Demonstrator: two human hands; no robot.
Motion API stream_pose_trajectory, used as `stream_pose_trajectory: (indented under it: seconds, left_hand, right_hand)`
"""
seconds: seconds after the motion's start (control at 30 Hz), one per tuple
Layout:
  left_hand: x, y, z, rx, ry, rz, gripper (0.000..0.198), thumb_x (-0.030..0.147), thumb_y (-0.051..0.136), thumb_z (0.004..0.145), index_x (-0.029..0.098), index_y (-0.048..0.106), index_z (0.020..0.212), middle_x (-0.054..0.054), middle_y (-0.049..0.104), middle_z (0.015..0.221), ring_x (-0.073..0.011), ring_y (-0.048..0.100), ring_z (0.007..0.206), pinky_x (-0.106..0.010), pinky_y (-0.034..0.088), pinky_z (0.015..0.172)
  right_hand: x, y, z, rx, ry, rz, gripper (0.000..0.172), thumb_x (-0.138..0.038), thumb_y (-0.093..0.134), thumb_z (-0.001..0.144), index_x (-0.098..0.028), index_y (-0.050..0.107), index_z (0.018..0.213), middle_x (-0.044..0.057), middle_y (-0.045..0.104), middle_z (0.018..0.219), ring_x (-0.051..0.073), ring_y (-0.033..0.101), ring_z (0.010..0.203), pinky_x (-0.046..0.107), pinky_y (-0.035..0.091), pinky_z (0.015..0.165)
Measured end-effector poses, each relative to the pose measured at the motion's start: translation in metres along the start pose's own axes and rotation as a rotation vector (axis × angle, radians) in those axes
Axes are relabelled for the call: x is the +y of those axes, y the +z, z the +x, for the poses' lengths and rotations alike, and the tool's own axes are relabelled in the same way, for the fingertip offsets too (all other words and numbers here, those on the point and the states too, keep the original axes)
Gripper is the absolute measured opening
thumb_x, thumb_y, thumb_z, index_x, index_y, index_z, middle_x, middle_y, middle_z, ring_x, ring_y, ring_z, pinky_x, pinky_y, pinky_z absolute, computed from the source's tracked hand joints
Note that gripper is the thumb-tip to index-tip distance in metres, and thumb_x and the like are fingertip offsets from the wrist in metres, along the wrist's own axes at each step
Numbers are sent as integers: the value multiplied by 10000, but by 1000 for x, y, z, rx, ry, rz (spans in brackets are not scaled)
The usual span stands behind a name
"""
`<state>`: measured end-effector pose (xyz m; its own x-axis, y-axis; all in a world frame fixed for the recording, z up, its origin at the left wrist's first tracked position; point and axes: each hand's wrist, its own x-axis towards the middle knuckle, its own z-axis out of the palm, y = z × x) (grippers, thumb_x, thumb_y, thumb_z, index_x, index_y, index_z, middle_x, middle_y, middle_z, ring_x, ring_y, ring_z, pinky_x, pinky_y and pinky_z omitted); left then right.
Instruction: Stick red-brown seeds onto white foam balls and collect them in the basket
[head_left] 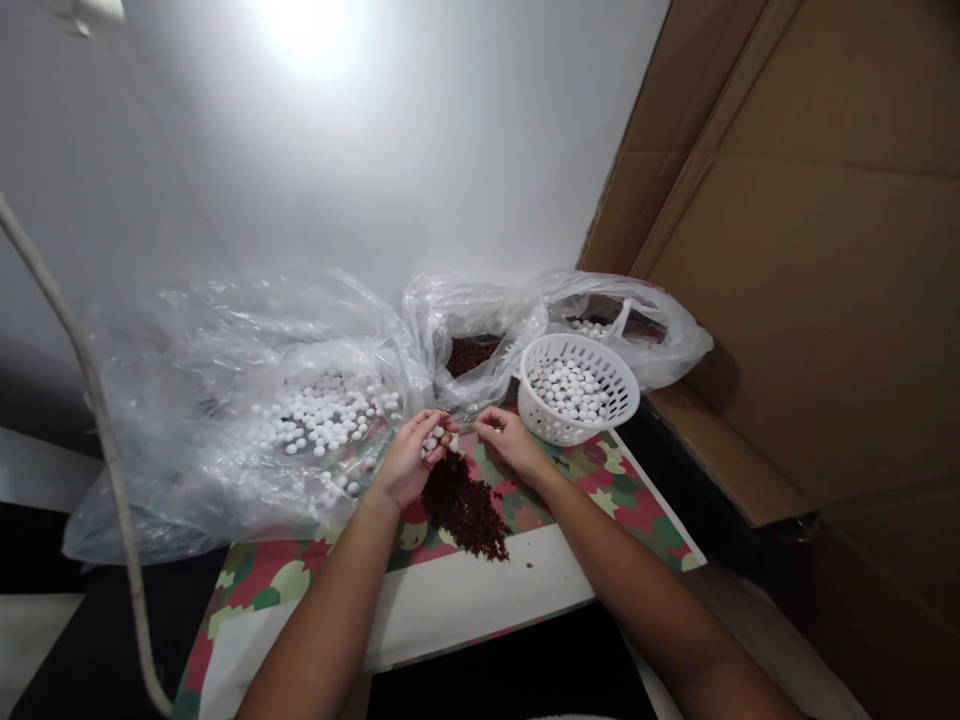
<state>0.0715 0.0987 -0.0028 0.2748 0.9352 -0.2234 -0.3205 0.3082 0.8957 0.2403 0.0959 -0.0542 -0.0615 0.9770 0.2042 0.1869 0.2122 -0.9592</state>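
Several small white balls (433, 440) rest in the curled fingers of my left hand (409, 460), just above a loose heap of dark reddish-brown crumbly material (465, 505). My right hand (510, 440) is beside it on the right, thumb and fingers pinched together; a small white bit shows at the fingertips, perhaps a ball. Close to that hand stands a white slotted plastic basket (540, 420) with many white balls (571, 390) inside. To the left, a large clear plastic bag (187, 370) lies spread with many more white balls (322, 415) in it.
Behind my hands a clear bag (424, 300) holds brown crumbly material (471, 355). Another bag (675, 330) with white balls lies behind the basket. A tall cardboard sheet (810, 250) borders the right side, and a pale cable (97, 400) hangs at left. Patterned paper (630, 480) covers the table.
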Motion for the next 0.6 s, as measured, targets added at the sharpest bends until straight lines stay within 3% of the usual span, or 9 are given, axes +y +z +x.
stream_pose_trajectory:
  seconds: [0.1,0.2,0.4,0.6]
  left_hand:
    - [5,-3,0,2,-50,-38,328,261,672,728,88,606,999,-75,607,823,-41,503,601,-120,328,445]
    - [3,-6,0,-50,-51,-22,425,251,701,711,88,584,1086,-46,586,777,-21,451,542,-122,267,401]
    - [-6,-7,1,-62,-24,56,363,370,717,707,147,471,856,-28,590,727,-42,465,539,-116,236,386]
    - [-6,-9,3,-84,-31,67,390,403,709,708,144,514,924,-1,556,673,-25,425,497,-114,227,383]
  right_hand:
    - [1,-4,0,-112,-49,-171,194,-312,591,804,-140,681,821,30,652,804,108,552,718,207,396,692]
    - [1,-4,-2,-194,-95,-240,115,-226,622,784,-156,702,829,31,665,857,116,573,788,215,395,757]
    - [9,2,-5,-241,-154,-402,88,-194,653,766,-179,712,830,27,615,811,104,540,751,203,371,719]
    - [6,-3,-5,-241,-186,-398,63,-190,638,774,-145,682,782,29,602,787,97,508,708,195,348,674]
